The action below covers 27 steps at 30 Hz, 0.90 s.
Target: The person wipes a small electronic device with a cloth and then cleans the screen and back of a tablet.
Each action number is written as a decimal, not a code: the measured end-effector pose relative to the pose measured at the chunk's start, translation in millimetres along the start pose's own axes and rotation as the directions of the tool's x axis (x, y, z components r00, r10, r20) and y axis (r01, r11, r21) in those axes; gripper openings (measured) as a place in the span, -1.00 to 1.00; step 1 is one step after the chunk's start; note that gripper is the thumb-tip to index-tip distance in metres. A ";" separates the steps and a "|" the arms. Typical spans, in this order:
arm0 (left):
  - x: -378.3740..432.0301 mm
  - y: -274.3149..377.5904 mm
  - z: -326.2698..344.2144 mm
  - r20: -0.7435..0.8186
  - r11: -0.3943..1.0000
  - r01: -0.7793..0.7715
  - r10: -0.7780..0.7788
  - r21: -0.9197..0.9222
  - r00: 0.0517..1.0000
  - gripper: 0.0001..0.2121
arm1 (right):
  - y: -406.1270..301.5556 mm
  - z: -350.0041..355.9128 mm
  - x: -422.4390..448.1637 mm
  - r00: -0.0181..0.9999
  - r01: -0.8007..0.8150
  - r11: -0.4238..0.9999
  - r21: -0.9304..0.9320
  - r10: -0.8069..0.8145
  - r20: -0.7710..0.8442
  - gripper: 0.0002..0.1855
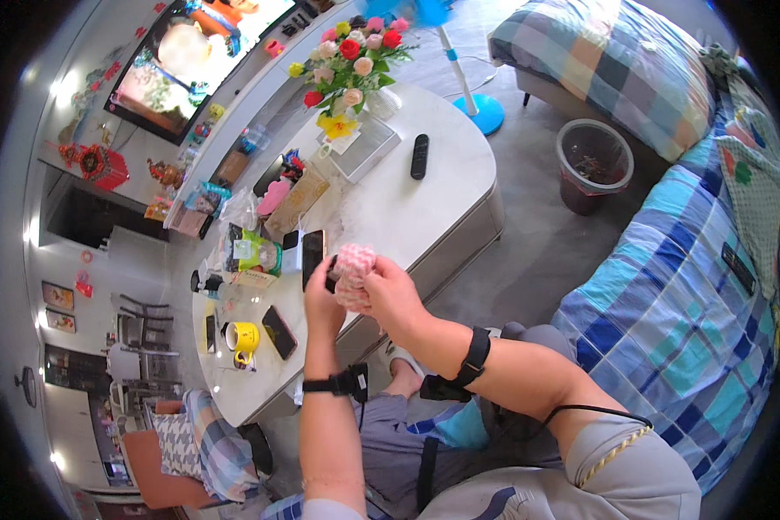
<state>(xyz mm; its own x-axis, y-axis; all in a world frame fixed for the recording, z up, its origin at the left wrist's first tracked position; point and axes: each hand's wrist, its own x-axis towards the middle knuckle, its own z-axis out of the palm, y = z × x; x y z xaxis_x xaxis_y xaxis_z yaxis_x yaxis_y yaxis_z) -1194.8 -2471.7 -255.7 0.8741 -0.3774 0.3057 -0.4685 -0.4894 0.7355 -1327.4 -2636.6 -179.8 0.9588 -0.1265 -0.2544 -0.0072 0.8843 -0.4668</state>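
Observation:
A pink-and-white knitted or crocheted piece is held up between both hands over the near edge of the white marble-look table. My left hand grips its left side, with a small dark thing showing by the fingers. On the right side, my right hand pinches the piece with thumb and fingers. A smartphone shows just beyond my left hand. Nearer on the table, another phone lies beside a yellow mug.
A flower vase, a grey box, a remote and a tissue box stand or lie on the table. To the right are a waste bin, a blue fan base and a plaid-covered sofa.

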 end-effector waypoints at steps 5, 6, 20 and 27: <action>18.4 -76.0 10.8 0.376 0.784 0.504 -0.373 -0.361 0.849 -0.50 | 41.8 -19.3 13.2 0.982 0.188 0.936 -0.298 -0.189 0.025 -0.77; 26.6 -50.8 34.9 0.202 0.965 0.255 -0.260 0.051 0.944 -0.49 | 28.0 -22.9 11.9 0.983 0.177 0.922 -0.345 -0.185 0.008 -0.77; 144.9 -29.6 66.0 -0.060 0.527 0.292 -0.412 0.798 0.909 -0.35 | -44.3 -49.1 10.6 0.980 -0.191 0.970 0.149 0.182 0.075 -0.78; 178.1 -13.6 78.7 -0.012 0.456 0.278 -0.504 0.845 0.864 -0.27 | -58.3 -71.8 30.6 0.986 -0.166 0.963 0.214 0.167 0.017 -0.73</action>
<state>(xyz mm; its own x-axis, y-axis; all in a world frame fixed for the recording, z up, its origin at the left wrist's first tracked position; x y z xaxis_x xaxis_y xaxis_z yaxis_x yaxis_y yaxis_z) -1042.8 -2594.2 -258.8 0.9925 -0.0701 -0.0997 -0.0792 -0.9927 -0.0905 -1318.1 -2724.3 -221.2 0.9488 0.0303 -0.3143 -0.1058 0.9684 -0.2259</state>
